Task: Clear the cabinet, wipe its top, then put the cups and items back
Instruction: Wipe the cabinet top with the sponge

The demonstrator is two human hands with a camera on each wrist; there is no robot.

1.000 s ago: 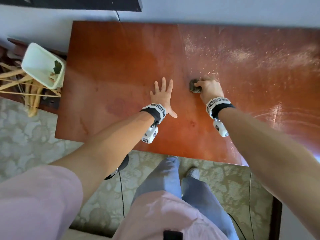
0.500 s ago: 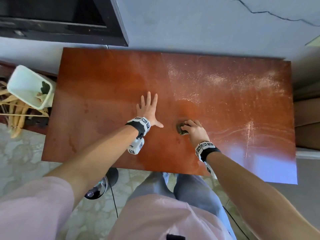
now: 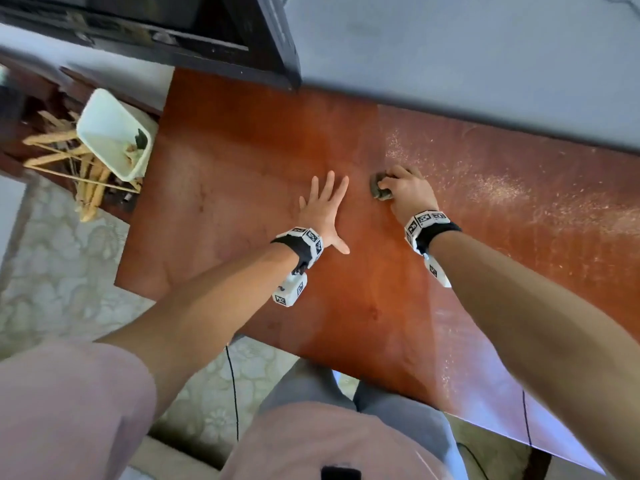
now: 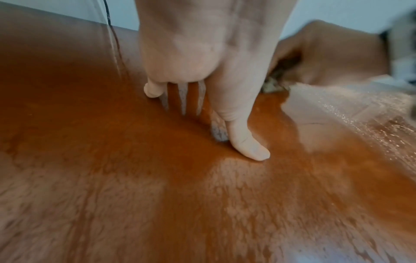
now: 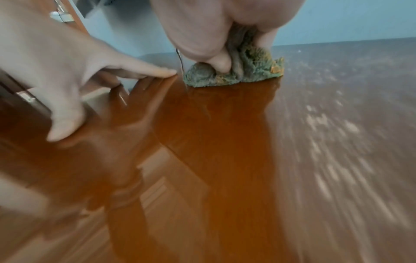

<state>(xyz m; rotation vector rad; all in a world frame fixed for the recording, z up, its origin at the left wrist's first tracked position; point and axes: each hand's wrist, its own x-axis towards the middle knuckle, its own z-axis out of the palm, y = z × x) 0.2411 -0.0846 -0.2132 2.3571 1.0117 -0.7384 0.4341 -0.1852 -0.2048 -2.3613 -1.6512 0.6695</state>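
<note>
The reddish-brown cabinet top (image 3: 242,161) is bare, darker and wiped on its left half, dusty on its right half (image 3: 512,192). My right hand (image 3: 405,190) grips a small crumpled grey-green cloth (image 3: 378,188) and presses it on the wood at the edge of the dust; in the right wrist view the cloth (image 5: 252,73) bulges out below my curled fingers. My left hand (image 3: 323,209) lies flat on the top just left of the cloth, fingers spread and straight. In the left wrist view its thumb (image 4: 245,142) touches the wood. No cups are in view.
A white plastic bin (image 3: 112,133) stands past the cabinet's left end, beside wooden hangers (image 3: 79,161). A dark framed unit (image 3: 173,26) hangs on the wall above the back edge. Patterned flooring (image 3: 62,265) and a thin black cable (image 3: 233,386) lie below the front edge.
My right hand slid the cloth toward the front edge, then back away to the dust line near the left hand. The left hand stayed flat in place.
</note>
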